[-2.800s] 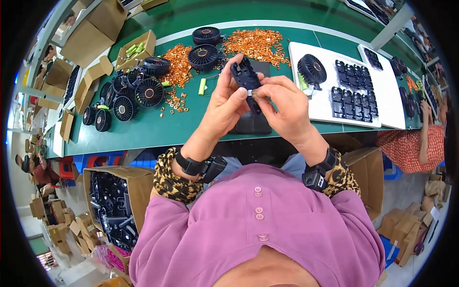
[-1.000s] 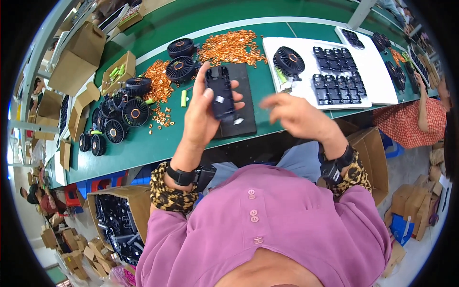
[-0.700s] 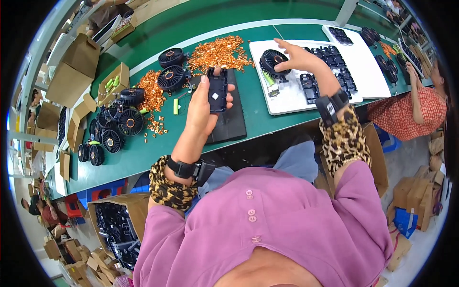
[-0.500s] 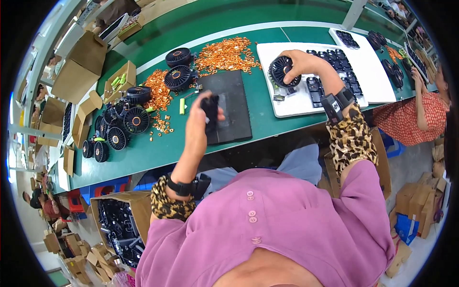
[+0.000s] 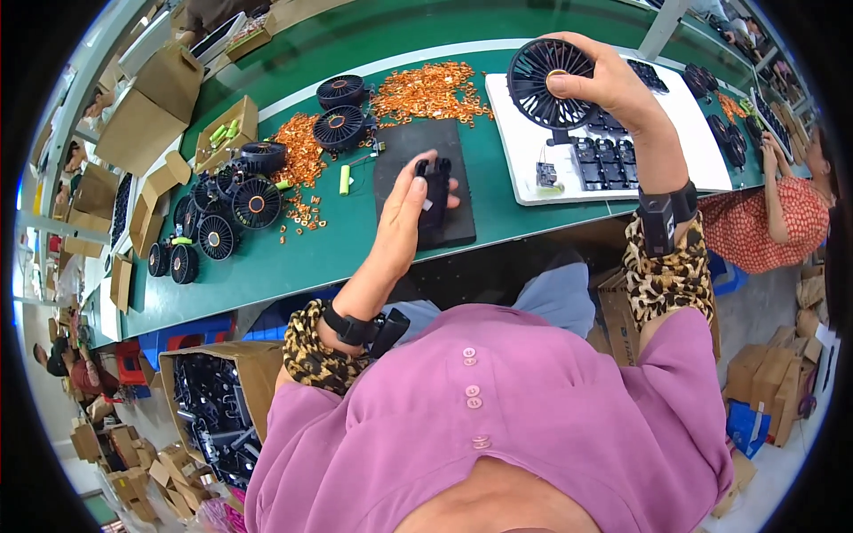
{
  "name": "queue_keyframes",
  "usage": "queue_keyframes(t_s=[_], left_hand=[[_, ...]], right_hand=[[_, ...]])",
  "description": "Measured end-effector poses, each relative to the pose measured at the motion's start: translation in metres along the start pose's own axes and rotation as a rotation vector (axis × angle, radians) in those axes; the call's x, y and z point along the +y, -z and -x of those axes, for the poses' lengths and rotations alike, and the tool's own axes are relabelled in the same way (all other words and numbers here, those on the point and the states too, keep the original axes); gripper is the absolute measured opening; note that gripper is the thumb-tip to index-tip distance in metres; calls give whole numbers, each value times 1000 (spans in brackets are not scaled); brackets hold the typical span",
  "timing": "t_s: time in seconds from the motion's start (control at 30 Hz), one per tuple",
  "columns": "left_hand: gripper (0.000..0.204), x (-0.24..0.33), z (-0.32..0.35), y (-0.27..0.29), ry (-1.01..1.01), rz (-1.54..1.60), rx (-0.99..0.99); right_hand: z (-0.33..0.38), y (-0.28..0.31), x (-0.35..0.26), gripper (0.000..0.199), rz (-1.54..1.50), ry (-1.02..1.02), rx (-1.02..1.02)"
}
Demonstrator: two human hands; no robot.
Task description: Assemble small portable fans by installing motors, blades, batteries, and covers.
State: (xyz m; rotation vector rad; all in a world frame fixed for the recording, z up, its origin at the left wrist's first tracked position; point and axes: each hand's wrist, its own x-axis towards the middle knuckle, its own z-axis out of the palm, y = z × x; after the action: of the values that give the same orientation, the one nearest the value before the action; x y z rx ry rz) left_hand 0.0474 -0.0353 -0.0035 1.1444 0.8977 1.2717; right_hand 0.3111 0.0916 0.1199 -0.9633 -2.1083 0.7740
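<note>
My right hand (image 5: 617, 89) grips a round black fan head (image 5: 544, 89) by its rim, with the thumb near the hub, raised over the white foam board (image 5: 524, 169). Below the fan is a small circuit board (image 5: 546, 172); whether it touches the foam I cannot tell. In my left hand (image 5: 404, 218) is a black plastic housing (image 5: 434, 194), held upright above the black mat (image 5: 400, 147), the fingers partly hidden behind it. Several black plastic housings (image 5: 604, 163) stand in rows on the foam board, beside the right wrist.
To the left, several fan heads (image 5: 256, 202) lie beside piles of copper-coloured pieces (image 5: 431, 93). A green cylindrical cell (image 5: 345, 179) lies near the mat. An open carton (image 5: 227, 133) holds more cells. A co-worker in a red patterned top (image 5: 751, 222) sits at the right.
My right hand has lifted the fan head, which now faces me more, and the small board has shifted right with it. My left hand has moved right with the black housing.
</note>
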Motion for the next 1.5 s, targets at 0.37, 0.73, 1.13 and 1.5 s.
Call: queue_keyframes(t_s=[0.37,0.73,1.13,1.5], left_hand=[[49,28,-17,-26,-67,180,-82],[42,24,4,-25,70,288,-105],[25,17,10,-21,198,229,85],[26,-12,-33,68,-356,-981,127]], right_hand=[[5,-67,-61,48,-390,-32,70],[6,-103,-37,57,-427,25,203],[17,-134,-28,50,-404,-116,230],[-51,-192,57,44,-650,-296,-8]])
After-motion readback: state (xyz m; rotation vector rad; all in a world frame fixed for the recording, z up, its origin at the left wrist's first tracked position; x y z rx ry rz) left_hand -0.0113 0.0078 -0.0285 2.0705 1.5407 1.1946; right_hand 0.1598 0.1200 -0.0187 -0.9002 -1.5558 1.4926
